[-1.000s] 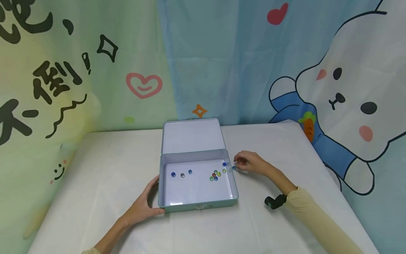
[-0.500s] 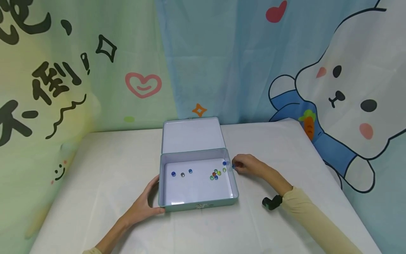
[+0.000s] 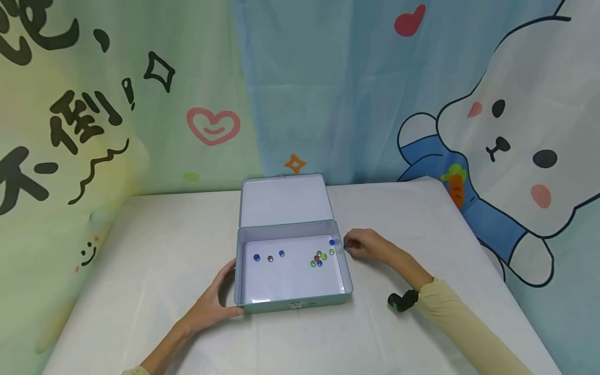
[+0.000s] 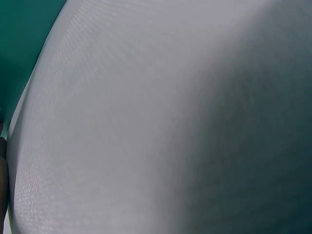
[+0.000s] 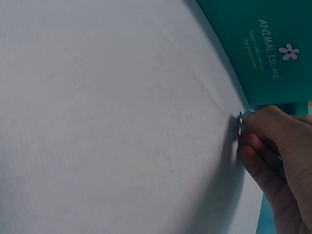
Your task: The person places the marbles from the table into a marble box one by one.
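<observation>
A tin box (image 3: 300, 300) with its lid (image 3: 286, 200) raised stands on the white table, several glass marbles lying on its floor. Some cluster around a yellow-green marble (image 3: 324, 257) at the right; a dark blue marble (image 3: 256, 257) lies at the left. My left hand (image 3: 211, 307) rests against the box's left side, thumb at the front corner and fingers along the wall; the left wrist view barely catches it. Just outside the right wall, my right hand (image 3: 370, 244) pinches a blue marble (image 5: 247, 114) between thumb and fingertips, partly covering it.
White cloth (image 3: 187, 224) covers the table. A printed curtain (image 3: 300, 88) hangs along the back and sides. On the right wrist sits a black camera (image 3: 402, 300). The box's green outer wall (image 5: 263, 53) carries lettering and a flower.
My right hand has shifted slightly left and closed its fingertips on the blue marble beside the box, holding almost still over the last half second. The left hand stays put.
</observation>
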{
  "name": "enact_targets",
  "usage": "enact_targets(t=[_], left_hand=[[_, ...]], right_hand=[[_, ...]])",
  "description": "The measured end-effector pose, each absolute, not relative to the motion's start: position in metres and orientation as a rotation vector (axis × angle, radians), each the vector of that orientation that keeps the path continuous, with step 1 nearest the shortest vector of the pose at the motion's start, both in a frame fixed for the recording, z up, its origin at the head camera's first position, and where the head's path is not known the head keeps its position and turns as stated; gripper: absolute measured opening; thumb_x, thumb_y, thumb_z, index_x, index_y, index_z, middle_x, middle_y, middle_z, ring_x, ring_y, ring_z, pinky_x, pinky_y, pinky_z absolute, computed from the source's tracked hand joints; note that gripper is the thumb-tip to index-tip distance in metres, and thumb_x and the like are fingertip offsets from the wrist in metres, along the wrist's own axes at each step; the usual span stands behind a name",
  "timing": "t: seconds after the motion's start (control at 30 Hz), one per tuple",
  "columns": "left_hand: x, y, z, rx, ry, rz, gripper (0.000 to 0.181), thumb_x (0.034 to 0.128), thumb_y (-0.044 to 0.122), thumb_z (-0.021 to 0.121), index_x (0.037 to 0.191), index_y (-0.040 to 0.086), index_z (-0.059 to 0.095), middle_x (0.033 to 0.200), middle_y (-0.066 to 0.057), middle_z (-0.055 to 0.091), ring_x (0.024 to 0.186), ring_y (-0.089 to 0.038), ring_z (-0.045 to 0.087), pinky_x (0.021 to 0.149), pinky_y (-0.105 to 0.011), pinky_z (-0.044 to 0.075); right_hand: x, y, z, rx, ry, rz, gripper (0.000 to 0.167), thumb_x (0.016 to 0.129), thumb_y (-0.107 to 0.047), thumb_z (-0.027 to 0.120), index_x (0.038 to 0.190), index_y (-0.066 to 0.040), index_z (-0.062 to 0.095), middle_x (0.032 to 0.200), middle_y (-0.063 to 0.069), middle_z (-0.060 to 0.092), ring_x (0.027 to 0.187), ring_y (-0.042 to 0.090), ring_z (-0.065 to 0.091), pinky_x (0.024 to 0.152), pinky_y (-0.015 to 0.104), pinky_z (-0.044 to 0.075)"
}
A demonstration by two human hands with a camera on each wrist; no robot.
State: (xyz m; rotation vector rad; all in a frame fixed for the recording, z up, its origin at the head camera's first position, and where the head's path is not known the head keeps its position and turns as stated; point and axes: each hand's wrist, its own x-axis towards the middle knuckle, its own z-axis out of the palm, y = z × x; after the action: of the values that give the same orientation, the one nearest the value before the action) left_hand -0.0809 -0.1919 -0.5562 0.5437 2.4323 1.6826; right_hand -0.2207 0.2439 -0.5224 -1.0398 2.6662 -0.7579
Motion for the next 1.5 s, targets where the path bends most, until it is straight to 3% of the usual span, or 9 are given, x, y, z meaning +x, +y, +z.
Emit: enact_targets(t=[0.33, 0.73, 0.97, 1.17, 1.37, 1.5], left_hand=[[-0.081, -0.194, -0.555, 0.543, 2.452, 1.675, 0.115, 0.0651, 0.017, 0.087, 0.155, 0.028, 0.016, 0.160, -0.012, 0.027, 0.138, 0.014, 0.018, 0.112, -0.072, 0.009], [-0.082, -0.195, -0.557, 0.524, 2.464, 1.663, 0.114, 0.0650, 0.015, 0.087, 0.155, 0.026, 0.017, 0.159, -0.013, 0.027, 0.143, 0.000, 0.021, 0.111, -0.074, 0.008], [-0.082, -0.195, -0.556, 0.514, 2.448, 1.666, 0.115, 0.0648, 0.015, 0.087, 0.155, 0.028, 0.017, 0.158, -0.012, 0.029, 0.140, 0.006, 0.022, 0.112, -0.072, 0.008], [-0.081, -0.196, -0.558, 0.528, 2.459, 1.658, 0.114, 0.0657, 0.017, 0.087, 0.155, 0.026, 0.017, 0.158, -0.014, 0.029, 0.144, -0.005, 0.024, 0.112, -0.073, 0.009], [-0.081, -0.195, -0.560, 0.528, 2.445, 1.676, 0.114, 0.0649, 0.014, 0.087, 0.155, 0.027, 0.018, 0.157, -0.014, 0.031, 0.139, 0.008, 0.023, 0.112, -0.071, 0.009], [-0.081, -0.194, -0.559, 0.521, 2.447, 1.661, 0.114, 0.0656, 0.017, 0.087, 0.155, 0.026, 0.017, 0.157, -0.014, 0.031, 0.143, -0.004, 0.025, 0.112, -0.071, 0.011]], right_hand=[[-0.230, 0.249, -0.499, -0.988, 2.676, -0.896, 0.015, 0.084, 0.002, 0.067, 0.099, -0.002, 0.067, 0.091, 0.005, 0.069, 0.082, 0.013, 0.061, 0.073, 0.025, 0.056], [-0.231, 0.223, -0.450, -0.955, 2.654, -1.003, 0.016, 0.087, -0.007, 0.069, 0.102, -0.007, 0.067, 0.090, 0.000, 0.069, 0.081, 0.010, 0.061, 0.078, 0.026, 0.058], [-0.227, 0.182, -0.432, -1.089, 2.516, -0.916, 0.015, 0.089, -0.008, 0.066, 0.104, -0.006, 0.068, 0.094, 0.002, 0.070, 0.084, 0.010, 0.062, 0.079, 0.023, 0.057], [-0.229, 0.134, -0.426, -1.292, 2.391, -0.744, 0.011, 0.091, -0.010, 0.065, 0.102, -0.009, 0.067, 0.092, -0.001, 0.067, 0.084, 0.008, 0.060, 0.077, 0.018, 0.054], [-0.234, 0.091, -0.432, -1.458, 2.322, -0.622, 0.009, 0.092, -0.009, 0.064, 0.100, -0.007, 0.066, 0.091, 0.001, 0.066, 0.082, 0.008, 0.058, 0.074, 0.013, 0.051], [-0.234, 0.070, -0.441, -1.551, 2.254, -0.566, 0.008, 0.092, -0.008, 0.063, 0.100, -0.006, 0.066, 0.091, 0.004, 0.066, 0.081, 0.009, 0.058, 0.071, 0.013, 0.049]])
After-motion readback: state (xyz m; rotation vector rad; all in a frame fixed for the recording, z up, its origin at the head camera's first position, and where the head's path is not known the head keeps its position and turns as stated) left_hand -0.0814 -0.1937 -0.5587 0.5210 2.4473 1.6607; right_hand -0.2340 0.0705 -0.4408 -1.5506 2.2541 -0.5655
